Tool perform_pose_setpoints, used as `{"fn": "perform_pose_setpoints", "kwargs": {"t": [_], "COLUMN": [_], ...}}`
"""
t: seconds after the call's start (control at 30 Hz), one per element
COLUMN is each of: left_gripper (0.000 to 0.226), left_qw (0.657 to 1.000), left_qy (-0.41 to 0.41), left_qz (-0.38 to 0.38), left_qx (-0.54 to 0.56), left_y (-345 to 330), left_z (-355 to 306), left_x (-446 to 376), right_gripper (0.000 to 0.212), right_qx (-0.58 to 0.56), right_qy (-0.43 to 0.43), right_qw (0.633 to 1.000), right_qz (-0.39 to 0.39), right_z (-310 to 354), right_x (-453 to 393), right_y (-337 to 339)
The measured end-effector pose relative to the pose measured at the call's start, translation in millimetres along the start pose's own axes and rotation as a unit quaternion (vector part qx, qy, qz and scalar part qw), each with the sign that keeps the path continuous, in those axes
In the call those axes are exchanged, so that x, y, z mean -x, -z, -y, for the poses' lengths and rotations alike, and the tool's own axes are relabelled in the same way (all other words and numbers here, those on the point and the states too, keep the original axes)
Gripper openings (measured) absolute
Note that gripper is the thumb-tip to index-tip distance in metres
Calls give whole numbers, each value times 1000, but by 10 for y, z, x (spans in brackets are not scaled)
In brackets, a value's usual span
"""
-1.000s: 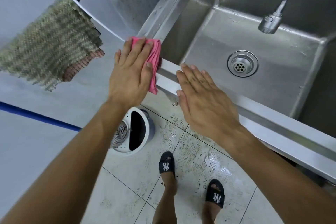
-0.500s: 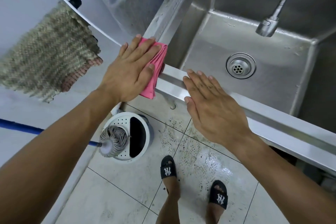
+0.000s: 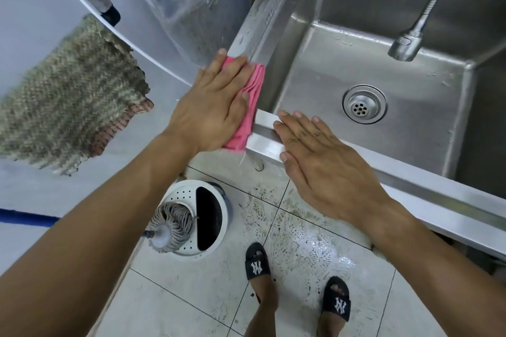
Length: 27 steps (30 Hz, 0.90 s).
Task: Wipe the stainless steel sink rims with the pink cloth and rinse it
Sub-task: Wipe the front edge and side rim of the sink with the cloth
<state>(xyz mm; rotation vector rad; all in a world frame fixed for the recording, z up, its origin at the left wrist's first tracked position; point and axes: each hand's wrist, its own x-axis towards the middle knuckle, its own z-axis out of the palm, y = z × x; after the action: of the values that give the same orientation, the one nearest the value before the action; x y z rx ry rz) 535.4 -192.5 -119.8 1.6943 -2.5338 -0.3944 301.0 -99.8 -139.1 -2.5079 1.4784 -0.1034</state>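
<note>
At the near-left corner of the stainless steel sink (image 3: 323,123): left hand (image 3: 210,107) flat, fingers spread, pressing the pink cloth (image 3: 253,107) onto the corner of the rim (image 3: 265,145); cloth bunched in folds, mostly under the palm, its right edge and lower end showing. Just to the right, on the front rim: right hand (image 3: 325,169) laid flat, fingers straight and together, grasping nothing, apart from the cloth by a short strip of bare steel. Inside the basin: round drain strainer (image 3: 364,104); above it, off to the right, flexible metal faucet head (image 3: 405,45). Water drops on the left rim. Below, on wet, speckled floor tiles (image 3: 301,249): white mop bucket (image 3: 200,216) with a grey mop head (image 3: 171,227) resting in it; two feet in black slides (image 3: 257,262). Far left: coarse woven cloth (image 3: 71,96), hanging.
</note>
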Motion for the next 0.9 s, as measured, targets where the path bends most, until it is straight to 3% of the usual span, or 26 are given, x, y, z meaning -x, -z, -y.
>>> {"fn": "perform_pose_setpoints", "kwargs": {"t": [0.13,0.37,0.7,0.9], "left_gripper": [58,57,69,62], "left_qw": [999,999,996,994], "left_qy": [-22,-47,-81,-110], "left_qz": [4,4,36,7], "left_qx": [-36,6,-16,6], "left_y": [33,10,141,44], "left_z": [19,150,162,263], "left_x": [-359,119,-993,-467], "right_gripper": [58,56,57,57], "right_qx": [-5,-12,-19,-21], "right_qy": [-17,5,-8,6], "right_qw": [1000,1000,1000,1000], "right_qz": [-10,-20,-8,3], "right_z": [55,36,121,123], "right_x": [-14,-6,-139,-230], "right_y": [0,-2,12,29]}}
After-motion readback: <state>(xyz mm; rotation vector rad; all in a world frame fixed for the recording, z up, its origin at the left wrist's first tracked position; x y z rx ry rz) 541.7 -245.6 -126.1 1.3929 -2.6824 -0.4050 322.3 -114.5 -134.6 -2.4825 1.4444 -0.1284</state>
